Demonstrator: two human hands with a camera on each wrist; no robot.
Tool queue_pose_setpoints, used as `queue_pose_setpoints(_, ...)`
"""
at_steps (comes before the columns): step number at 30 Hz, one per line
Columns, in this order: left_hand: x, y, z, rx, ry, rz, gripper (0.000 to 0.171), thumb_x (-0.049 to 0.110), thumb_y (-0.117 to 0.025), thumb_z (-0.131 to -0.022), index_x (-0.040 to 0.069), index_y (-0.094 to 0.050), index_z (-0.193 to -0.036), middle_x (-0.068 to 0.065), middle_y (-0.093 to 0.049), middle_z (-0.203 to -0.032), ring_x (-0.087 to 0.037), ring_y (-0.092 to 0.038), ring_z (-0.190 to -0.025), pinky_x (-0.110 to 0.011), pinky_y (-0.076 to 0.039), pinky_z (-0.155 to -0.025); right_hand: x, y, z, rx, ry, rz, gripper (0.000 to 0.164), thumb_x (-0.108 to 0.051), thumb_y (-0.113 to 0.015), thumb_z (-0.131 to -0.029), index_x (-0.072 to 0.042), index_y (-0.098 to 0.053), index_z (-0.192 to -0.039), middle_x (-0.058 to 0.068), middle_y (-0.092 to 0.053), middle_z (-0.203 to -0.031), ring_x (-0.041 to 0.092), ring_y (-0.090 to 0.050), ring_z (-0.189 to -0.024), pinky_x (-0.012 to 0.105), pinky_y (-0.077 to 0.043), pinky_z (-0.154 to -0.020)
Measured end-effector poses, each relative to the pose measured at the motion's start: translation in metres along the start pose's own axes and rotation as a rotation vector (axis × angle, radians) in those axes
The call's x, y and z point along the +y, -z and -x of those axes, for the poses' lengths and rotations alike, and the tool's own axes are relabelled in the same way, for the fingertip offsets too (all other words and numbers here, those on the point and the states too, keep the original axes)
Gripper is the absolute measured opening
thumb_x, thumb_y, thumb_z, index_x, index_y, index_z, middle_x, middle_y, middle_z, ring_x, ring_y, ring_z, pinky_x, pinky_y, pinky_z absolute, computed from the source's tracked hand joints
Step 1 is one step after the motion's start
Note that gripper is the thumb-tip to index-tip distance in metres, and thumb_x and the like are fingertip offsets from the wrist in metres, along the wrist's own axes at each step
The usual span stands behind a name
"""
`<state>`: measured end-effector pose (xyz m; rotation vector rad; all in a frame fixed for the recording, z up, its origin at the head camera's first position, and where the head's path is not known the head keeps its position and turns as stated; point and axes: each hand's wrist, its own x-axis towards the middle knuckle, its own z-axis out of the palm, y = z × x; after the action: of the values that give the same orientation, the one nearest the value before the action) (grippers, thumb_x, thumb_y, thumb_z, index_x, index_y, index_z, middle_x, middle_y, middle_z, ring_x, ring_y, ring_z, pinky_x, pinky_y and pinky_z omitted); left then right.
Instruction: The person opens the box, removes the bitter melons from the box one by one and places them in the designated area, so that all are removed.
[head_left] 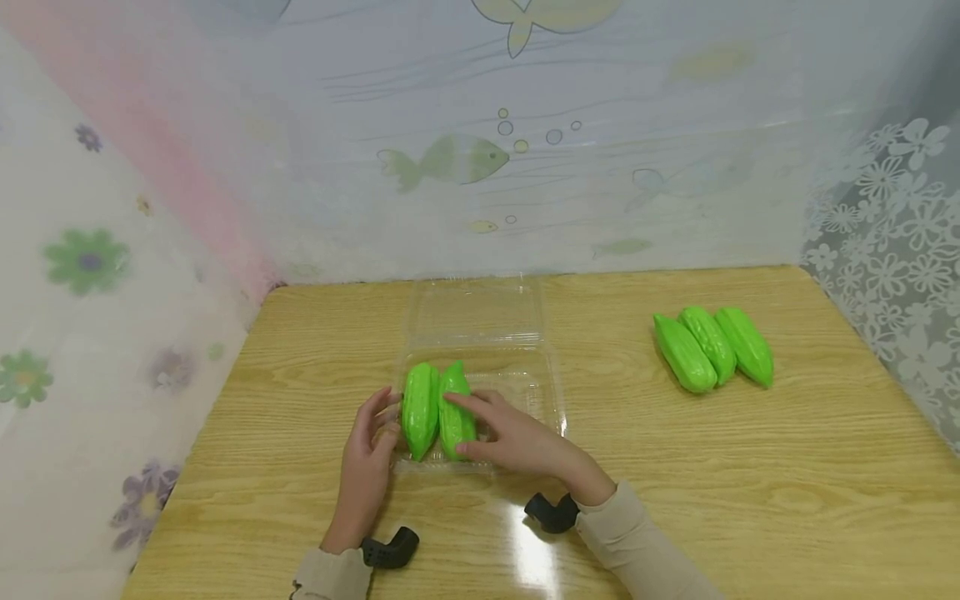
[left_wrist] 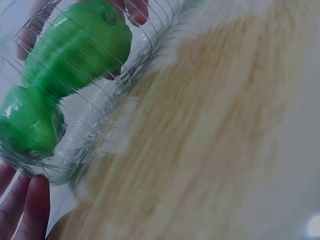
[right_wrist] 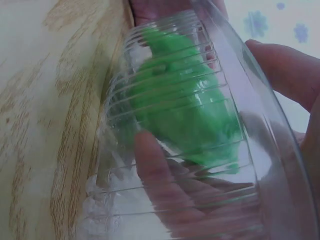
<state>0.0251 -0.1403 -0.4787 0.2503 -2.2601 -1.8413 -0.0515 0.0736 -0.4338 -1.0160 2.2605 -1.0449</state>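
A clear plastic clamshell box [head_left: 555, 400] lies open on the table, its lid [head_left: 476, 312] folded back toward the wall. In its left part two shiny green toy bitter melons stand lengthwise side by side: the left melon [head_left: 421, 410] and the right melon [head_left: 454, 421]. My right hand [head_left: 517, 433] reaches into the box and holds the right melon, index finger across its top and thumb near its lower end. At the box's left edge my left hand [head_left: 369, 454] grips the wall, fingertips [left_wrist: 37, 200] against the ribbed corner.
Three more green toy bitter melons [head_left: 708, 348] lie together at the right rear of the wooden table [head_left: 750, 500]. Patterned sheets rise behind the table [head_left: 360, 208] and along both sides. Black wrist mounts [head_left: 392, 550] sit at both cuffs.
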Motion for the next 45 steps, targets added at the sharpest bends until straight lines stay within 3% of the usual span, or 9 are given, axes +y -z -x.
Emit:
queue_pose_setpoints(8, 0.021, -0.001, 0.005, 0.003, 0.000, -0.006, 0.046, 0.007, -0.042, -0.092, 0.016, -0.034, -0.136, -0.004, -0.043, -0.129, -0.019, -0.042, -0.116, -0.029, -0.043, -0.082, 0.001, 0.000, -0.001, 0.014, 0.018, -0.023, 0.065, -0.043, -0.058, -0.083, -0.039, -0.025, -0.138, 0.009, -0.025, -0.137, 0.012, -0.051, -0.083, 0.025, -0.045, -0.070)
queue_pose_setpoints(18, -0.005, 0.000, -0.001, 0.006, -0.027, -0.005, 0.045, 0.011, -0.043, -0.093, 0.028, -0.036, -0.134, 0.004, -0.044, -0.128, -0.013, -0.044, -0.113, -0.031, -0.046, -0.080, -0.002, 0.001, 0.001, 0.056, -0.001, -0.064, 0.068, -0.037, -0.065, -0.080, -0.039, -0.028, -0.137, 0.006, -0.028, -0.134, 0.013, -0.050, -0.078, 0.026, -0.045, -0.066)
queue_pose_setpoints(27, -0.006, 0.000, -0.001, 0.012, -0.028, -0.020, 0.045, 0.012, -0.043, -0.093, 0.028, -0.036, -0.134, 0.005, -0.044, -0.128, -0.012, -0.045, -0.113, -0.030, -0.045, -0.080, -0.001, 0.001, 0.000, 0.125, -0.013, -0.097, 0.064, -0.038, -0.065, -0.079, -0.035, -0.031, -0.134, 0.002, -0.033, -0.130, 0.015, -0.048, -0.091, 0.027, -0.045, -0.071)
queue_pose_setpoints(36, -0.006, -0.001, 0.000, 0.014, -0.027, -0.015, 0.045, 0.012, -0.043, -0.093, 0.026, -0.036, -0.135, 0.004, -0.044, -0.128, -0.014, -0.044, -0.113, -0.030, -0.046, -0.079, -0.006, 0.005, 0.001, 0.180, -0.072, -0.241, 0.054, -0.038, -0.060, -0.083, -0.025, -0.033, -0.128, 0.006, -0.038, -0.128, 0.021, -0.052, -0.099, 0.028, -0.048, -0.067)
queue_pose_setpoints(45, -0.006, -0.001, -0.001, 0.018, -0.034, 0.003, 0.046, 0.010, -0.043, -0.092, 0.024, -0.036, -0.135, 0.003, -0.044, -0.127, -0.016, -0.044, -0.113, -0.030, -0.047, -0.078, -0.009, 0.008, 0.002, 0.252, -0.104, -0.279, 0.044, -0.025, -0.055, -0.084, -0.026, -0.032, -0.121, 0.010, -0.039, -0.128, 0.022, -0.052, -0.092, 0.030, -0.048, -0.064)
